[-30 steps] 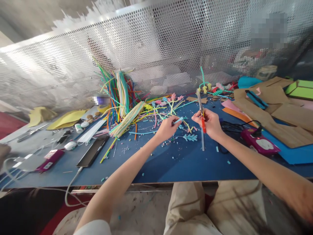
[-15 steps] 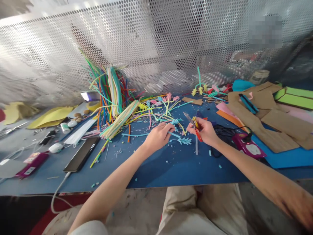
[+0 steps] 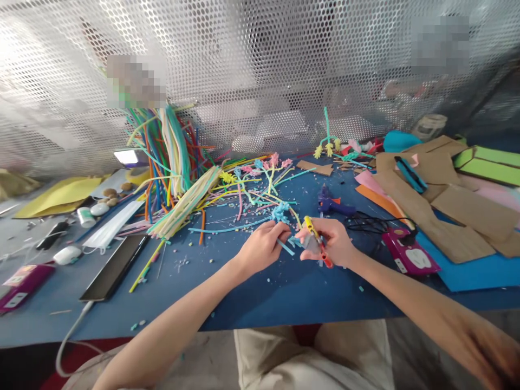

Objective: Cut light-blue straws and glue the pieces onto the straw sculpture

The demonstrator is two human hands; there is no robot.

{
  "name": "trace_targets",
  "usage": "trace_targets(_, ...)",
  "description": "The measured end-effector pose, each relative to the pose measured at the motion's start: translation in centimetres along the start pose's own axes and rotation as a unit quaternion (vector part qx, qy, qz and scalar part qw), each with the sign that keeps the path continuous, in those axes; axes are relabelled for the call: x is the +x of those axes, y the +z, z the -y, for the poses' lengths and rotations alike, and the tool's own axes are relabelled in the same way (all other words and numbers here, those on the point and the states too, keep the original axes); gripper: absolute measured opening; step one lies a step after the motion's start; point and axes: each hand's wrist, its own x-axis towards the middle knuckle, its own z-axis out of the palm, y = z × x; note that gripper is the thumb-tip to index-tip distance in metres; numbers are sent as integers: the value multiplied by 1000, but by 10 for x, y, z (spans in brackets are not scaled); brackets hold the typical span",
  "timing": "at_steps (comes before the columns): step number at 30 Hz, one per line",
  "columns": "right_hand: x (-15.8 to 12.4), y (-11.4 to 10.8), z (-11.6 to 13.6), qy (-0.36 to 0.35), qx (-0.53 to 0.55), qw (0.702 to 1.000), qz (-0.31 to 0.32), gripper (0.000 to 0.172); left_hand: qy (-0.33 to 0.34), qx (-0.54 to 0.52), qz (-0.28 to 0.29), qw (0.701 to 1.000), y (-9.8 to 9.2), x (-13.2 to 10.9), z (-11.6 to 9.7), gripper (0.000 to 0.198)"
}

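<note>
Fingers closed, my left hand (image 3: 266, 245) pinches a light blue fuzzy stem (image 3: 286, 248) whose end sticks out to the right. A bushy light blue cluster (image 3: 280, 213) shows just above those fingers. My right hand (image 3: 331, 241) is wrapped round red-and-yellow handled scissors (image 3: 320, 246), close to the right of my left hand. The scissors' blades are hard to make out among the fingers. Beyond the hands lie pink flower-like pieces (image 3: 274, 161) and a yellow one (image 3: 227, 177), on thin stems.
Bundled coloured stems (image 3: 182, 203) lie left of centre. A phone (image 3: 116, 268) with a cable is at the left. A blue glue gun (image 3: 335, 205), a purple power block (image 3: 410, 252) and brown cardboard (image 3: 439, 216) lie right, before a perforated metal screen (image 3: 227, 70).
The scissors in my right hand have turned from pointing up and left, and that hand is nearer my left hand. The light blue piece has shifted in my left fingers. The view has moved slightly.
</note>
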Motion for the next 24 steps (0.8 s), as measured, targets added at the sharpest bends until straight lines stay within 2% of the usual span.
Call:
trace_targets(3, -2, 7, 9, 26, 15, 1000, -3, 41, -28, -23, 0, 999, -4, 1, 1, 13)
trace_targets(7, -4, 14, 16, 89, 21, 996, -7, 40, -63, -39, 7, 997, 2, 0, 1, 19)
trace_targets(9, -5, 18, 18, 122, 36, 992, 6, 38, -74, -38, 2, 997, 7, -1, 1, 26)
trace_targets(13, -6, 26, 21, 167, 86, 981, 52, 37, -86, -34, -13, 996, 12, -2, -2, 25)
trace_targets(18, -5, 28, 25, 193, 101, 973, 70, 35, -96, -15, -25, 995, 12, -3, -2, 22)
trace_targets(24, -1, 21, 26, 162, 22, 983, 79, 28, -115, 37, -34, 992, 8, -2, 4, 12)
